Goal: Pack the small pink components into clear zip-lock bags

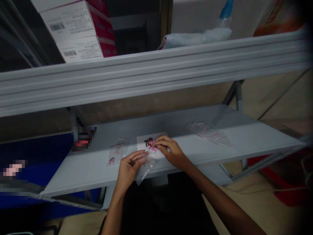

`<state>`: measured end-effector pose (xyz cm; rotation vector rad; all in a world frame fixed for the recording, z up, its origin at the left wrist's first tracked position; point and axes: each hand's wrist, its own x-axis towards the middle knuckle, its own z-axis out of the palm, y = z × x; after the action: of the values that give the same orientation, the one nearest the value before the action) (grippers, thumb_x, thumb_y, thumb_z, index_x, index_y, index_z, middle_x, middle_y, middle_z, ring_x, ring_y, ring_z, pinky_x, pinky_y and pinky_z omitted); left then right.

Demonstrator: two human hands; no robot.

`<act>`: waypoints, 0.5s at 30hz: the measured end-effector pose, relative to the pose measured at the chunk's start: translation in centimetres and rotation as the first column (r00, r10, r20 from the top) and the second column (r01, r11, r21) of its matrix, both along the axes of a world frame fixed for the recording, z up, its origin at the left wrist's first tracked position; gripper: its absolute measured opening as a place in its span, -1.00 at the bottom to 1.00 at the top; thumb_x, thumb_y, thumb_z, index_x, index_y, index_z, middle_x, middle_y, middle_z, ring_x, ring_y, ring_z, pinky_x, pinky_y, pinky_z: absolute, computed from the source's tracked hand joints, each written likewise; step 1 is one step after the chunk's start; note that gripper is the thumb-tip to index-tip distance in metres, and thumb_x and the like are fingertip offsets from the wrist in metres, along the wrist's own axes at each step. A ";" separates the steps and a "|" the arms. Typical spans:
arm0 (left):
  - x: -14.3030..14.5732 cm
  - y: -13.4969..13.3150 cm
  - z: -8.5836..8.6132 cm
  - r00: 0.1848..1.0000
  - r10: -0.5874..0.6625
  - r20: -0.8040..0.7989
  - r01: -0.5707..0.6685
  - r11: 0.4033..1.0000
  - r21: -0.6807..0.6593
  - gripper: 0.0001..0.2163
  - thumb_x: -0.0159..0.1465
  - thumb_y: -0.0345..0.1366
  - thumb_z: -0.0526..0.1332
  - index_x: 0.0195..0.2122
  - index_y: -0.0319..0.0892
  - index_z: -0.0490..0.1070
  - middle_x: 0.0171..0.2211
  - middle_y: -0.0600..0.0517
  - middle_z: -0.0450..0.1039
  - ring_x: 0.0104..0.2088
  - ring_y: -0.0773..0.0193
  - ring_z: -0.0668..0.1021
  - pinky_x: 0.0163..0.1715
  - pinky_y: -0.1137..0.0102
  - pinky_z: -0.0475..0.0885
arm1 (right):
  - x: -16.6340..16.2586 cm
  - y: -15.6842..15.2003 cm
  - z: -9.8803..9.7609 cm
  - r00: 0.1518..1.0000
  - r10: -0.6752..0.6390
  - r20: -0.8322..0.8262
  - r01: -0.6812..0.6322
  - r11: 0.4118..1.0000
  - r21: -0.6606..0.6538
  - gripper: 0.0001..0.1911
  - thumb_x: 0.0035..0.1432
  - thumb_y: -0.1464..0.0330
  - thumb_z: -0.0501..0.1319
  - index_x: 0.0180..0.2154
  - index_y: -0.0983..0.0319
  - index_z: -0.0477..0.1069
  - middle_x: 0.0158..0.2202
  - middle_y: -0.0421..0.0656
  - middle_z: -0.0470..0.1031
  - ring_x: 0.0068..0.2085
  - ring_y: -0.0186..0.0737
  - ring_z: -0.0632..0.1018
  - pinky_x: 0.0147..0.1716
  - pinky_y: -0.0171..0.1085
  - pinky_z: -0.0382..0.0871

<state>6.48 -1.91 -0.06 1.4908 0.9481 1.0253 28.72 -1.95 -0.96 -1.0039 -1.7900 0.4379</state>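
My left hand (130, 164) pinches a small clear plastic bag (145, 169) near the shelf's front edge; the bag hangs down toward me. To its right, my right hand (170, 148) reaches over a small pile of pink and dark pieces (150, 144), its fingertips closed together at the pile. Whatever sits between those fingertips is too small to make out. Under the pile lies a white sheet (141, 140). Left of the sheet, clear zip bags (117, 151) with a few pink and dark pieces inside lie flat.
Several flat clear bags (207, 133) lie on the right of the grey shelf (80, 168). Above runs a ribbed shelf edge (137, 73), with white and magenta boxes (75, 32) and bubble wrap (195, 37) on top. A pixelated object (84, 138) sits at the left end.
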 end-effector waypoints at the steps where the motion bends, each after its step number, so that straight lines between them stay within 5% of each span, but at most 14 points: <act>1: 0.0 0.1 0.0 1.000 0.011 0.017 -0.011 1.000 -0.010 -0.70 0.18 -0.28 0.36 -0.06 -0.23 0.53 -0.11 -0.15 0.63 -0.25 0.15 0.68 -0.22 0.33 0.56 | 0.7 0.4 -0.4 0.998 -0.058 0.034 0.058 0.998 0.010 -0.68 0.29 0.54 0.09 -0.10 0.16 0.56 -0.13 -0.09 0.49 -0.07 -0.17 0.51 -0.02 -0.14 0.40; 7: -0.2 0.4 -0.6 0.998 0.031 0.048 -0.031 0.999 -0.011 -0.67 0.18 -0.27 0.37 -0.03 -0.21 0.53 -0.15 -0.12 0.64 -0.29 0.20 0.67 -0.31 0.39 0.54 | 3.2 1.8 -2.8 0.941 -0.108 0.320 0.095 0.994 0.054 -0.50 0.18 0.64 0.05 -0.03 0.10 0.56 -0.01 -0.07 0.42 -0.01 -0.17 0.49 0.01 -0.14 0.42; 15: -0.4 0.4 -0.6 0.999 0.014 0.033 -0.013 0.999 -0.030 -0.67 0.18 -0.26 0.37 -0.04 -0.22 0.53 -0.19 -0.12 0.65 -0.29 0.20 0.67 -0.26 0.37 0.54 | 2.9 1.4 -2.5 0.838 -0.236 0.492 0.242 0.969 0.053 -0.50 0.18 0.62 0.07 0.04 0.11 0.52 0.01 -0.06 0.43 -0.07 -0.19 0.51 -0.01 -0.21 0.41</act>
<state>6.12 -1.53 -0.64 1.4410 0.9472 1.0384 31.62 -0.60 -3.45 -1.4241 -2.0719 0.0244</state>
